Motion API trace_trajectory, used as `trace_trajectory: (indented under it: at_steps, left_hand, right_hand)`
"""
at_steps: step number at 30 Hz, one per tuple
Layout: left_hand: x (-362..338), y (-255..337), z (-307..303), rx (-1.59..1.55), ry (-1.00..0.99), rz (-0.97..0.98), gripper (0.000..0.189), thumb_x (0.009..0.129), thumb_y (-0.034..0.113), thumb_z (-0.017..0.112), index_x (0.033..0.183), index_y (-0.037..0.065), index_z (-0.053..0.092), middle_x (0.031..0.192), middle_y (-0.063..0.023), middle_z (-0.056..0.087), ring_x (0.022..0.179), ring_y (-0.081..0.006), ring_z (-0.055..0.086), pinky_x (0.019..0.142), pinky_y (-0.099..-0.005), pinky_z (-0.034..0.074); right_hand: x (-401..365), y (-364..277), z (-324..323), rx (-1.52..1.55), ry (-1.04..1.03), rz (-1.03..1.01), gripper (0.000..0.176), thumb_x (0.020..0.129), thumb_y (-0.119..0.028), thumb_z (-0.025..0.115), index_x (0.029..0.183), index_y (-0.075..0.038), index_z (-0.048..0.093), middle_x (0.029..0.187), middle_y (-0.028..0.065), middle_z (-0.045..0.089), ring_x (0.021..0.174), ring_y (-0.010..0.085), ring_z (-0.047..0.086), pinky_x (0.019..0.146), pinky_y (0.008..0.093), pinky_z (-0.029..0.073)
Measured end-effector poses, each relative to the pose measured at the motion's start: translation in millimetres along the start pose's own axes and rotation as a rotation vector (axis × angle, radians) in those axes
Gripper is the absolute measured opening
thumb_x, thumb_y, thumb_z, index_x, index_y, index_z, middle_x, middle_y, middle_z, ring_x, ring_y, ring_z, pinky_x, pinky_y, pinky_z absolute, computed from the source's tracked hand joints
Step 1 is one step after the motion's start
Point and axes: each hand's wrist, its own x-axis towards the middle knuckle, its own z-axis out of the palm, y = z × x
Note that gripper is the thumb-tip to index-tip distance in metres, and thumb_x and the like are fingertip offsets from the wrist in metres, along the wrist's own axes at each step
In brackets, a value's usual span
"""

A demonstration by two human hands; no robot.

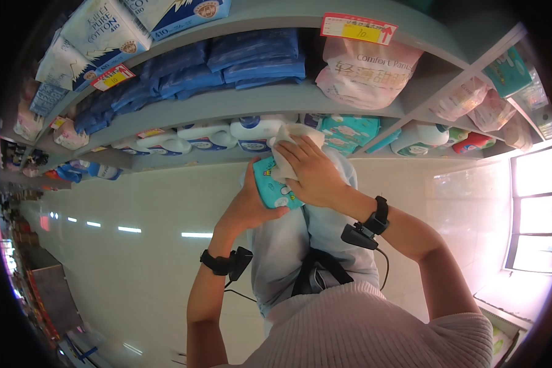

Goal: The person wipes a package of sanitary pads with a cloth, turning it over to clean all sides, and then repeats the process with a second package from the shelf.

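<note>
My left hand [249, 202] grips a small teal packet [275, 187] with cartoon prints, held up in front of the shelves. My right hand [313, 170] presses a white cloth [286, 147] against the top of that packet. Both wrists carry black bands with small devices. The packet's far side is hidden by my right hand.
Grey shelves [239, 101] hold blue packs, white tissue packs [104, 27], white bottles [251, 132], teal packets [348, 132] and a pink Comfort pack [365, 70]. Yellow price tags hang on shelf edges. A pale tiled aisle floor [135, 208] runs left; a bright window [536, 208] is at right.
</note>
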Motion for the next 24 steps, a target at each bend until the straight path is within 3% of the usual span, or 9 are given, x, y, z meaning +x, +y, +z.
trace_trajectory:
  at_steps: [4, 6, 7, 9, 10, 12, 15, 18, 24]
  left_hand:
    - [-5.9, 2.9, 2.1, -0.046, 0.015, -0.052, 0.114, 0.06, 0.024, 0.082, 0.145, 0.008, 0.009, 0.139, -0.0168, 0.036, 0.126, -0.0302, 0.041, 0.102, -0.0399, 0.038]
    - [-12.5, -16.1, 1.9, -0.193, -0.046, -0.209, 0.108, 0.06, 0.026, 0.083, 0.144, 0.004, 0.02, 0.139, -0.0181, 0.039, 0.126, -0.0303, 0.044, 0.102, -0.0372, 0.038]
    - [-15.6, -33.9, -1.4, -0.185, -0.047, -0.211, 0.108, 0.06, 0.026, 0.083, 0.144, 0.004, 0.02, 0.139, -0.0181, 0.039, 0.126, -0.0303, 0.044, 0.102, -0.0372, 0.038]
    - [-22.8, -58.7, -11.4, 0.29, -0.158, -0.035, 0.102, 0.06, 0.026, 0.084, 0.142, 0.003, 0.029, 0.141, -0.0166, 0.037, 0.129, -0.0274, 0.041, 0.103, -0.0366, 0.037]
    - [-27.2, -61.0, -9.1, 0.3, -0.16, -0.039, 0.102, 0.06, 0.026, 0.084, 0.142, 0.003, 0.029, 0.141, -0.0166, 0.037, 0.129, -0.0274, 0.041, 0.103, -0.0366, 0.037]
    - [-30.8, -60.3, 3.0, 0.274, 0.042, 0.046, 0.102, 0.061, 0.022, 0.083, 0.143, 0.003, 0.025, 0.141, -0.0168, 0.037, 0.13, -0.0261, 0.038, 0.103, -0.036, 0.036]
    - [-14.9, -25.5, 8.7, -0.023, 0.016, -0.007, 0.107, 0.06, 0.017, 0.084, 0.144, 0.004, 0.019, 0.139, -0.0165, 0.037, 0.13, -0.0263, 0.037, 0.105, -0.0364, 0.034]
    - [-13.2, 4.1, 4.7, -0.016, -0.015, -0.102, 0.113, 0.058, 0.015, 0.085, 0.145, 0.005, 0.012, 0.138, -0.0151, 0.036, 0.13, -0.0272, 0.036, 0.108, -0.0375, 0.031]
    - [-6.0, -12.8, 8.8, -0.167, 0.002, -0.018, 0.115, 0.058, 0.015, 0.084, 0.144, 0.003, 0.01, 0.137, -0.0144, 0.036, 0.131, -0.0262, 0.033, 0.109, -0.0384, 0.028]
  right_hand:
    - [4.9, -13.8, 11.4, 0.048, 0.0, -0.028, 0.063, 0.074, -0.022, 0.062, 0.129, 0.002, 0.045, 0.134, 0.0172, 0.045, 0.129, 0.0363, 0.035, 0.111, 0.0444, 0.027]
    - [1.1, -35.6, 21.2, 0.152, -0.075, -0.102, 0.066, 0.076, -0.019, 0.06, 0.137, -0.002, 0.039, 0.144, 0.0153, 0.036, 0.137, 0.0331, 0.026, 0.116, 0.0436, 0.017]
    - [-3.2, -44.6, 23.6, 0.156, -0.068, -0.102, 0.066, 0.076, -0.019, 0.06, 0.137, -0.002, 0.039, 0.144, 0.0153, 0.036, 0.137, 0.0331, 0.026, 0.116, 0.0436, 0.017]
    - [-10.7, -59.2, 26.8, 0.177, -0.109, -0.223, 0.07, 0.076, -0.019, 0.058, 0.14, -0.002, 0.034, 0.148, 0.0147, 0.03, 0.14, 0.0313, 0.022, 0.116, 0.043, 0.014]
    - [-14.6, -58.6, 24.8, 0.16, -0.128, -0.226, 0.072, 0.078, -0.026, 0.06, 0.14, -0.002, 0.034, 0.148, 0.0128, 0.03, 0.14, 0.0281, 0.02, 0.117, 0.0413, 0.013]
    - [-24.3, -54.3, 17.7, 0.171, -0.132, -0.229, 0.074, 0.077, -0.026, 0.061, 0.141, -0.002, 0.032, 0.148, 0.0129, 0.03, 0.14, 0.028, 0.021, 0.117, 0.0408, 0.013]
    - [-45.2, -44.2, 3.7, 0.126, -0.158, -0.211, 0.076, 0.076, -0.025, 0.062, 0.142, -0.002, 0.031, 0.148, 0.0128, 0.032, 0.139, 0.0278, 0.023, 0.117, 0.0397, 0.014]
    - [-62.4, -29.4, -17.5, 0.046, -0.201, -0.145, 0.076, 0.075, -0.023, 0.063, 0.142, -0.003, 0.033, 0.147, 0.0117, 0.034, 0.138, 0.0284, 0.027, 0.116, 0.0389, 0.018]
    - [-65.6, 4.1, -37.1, 0.086, -0.109, 0.036, 0.07, 0.076, -0.018, 0.061, 0.14, -0.007, 0.036, 0.144, 0.0092, 0.039, 0.132, 0.0321, 0.036, 0.111, 0.0403, 0.03]
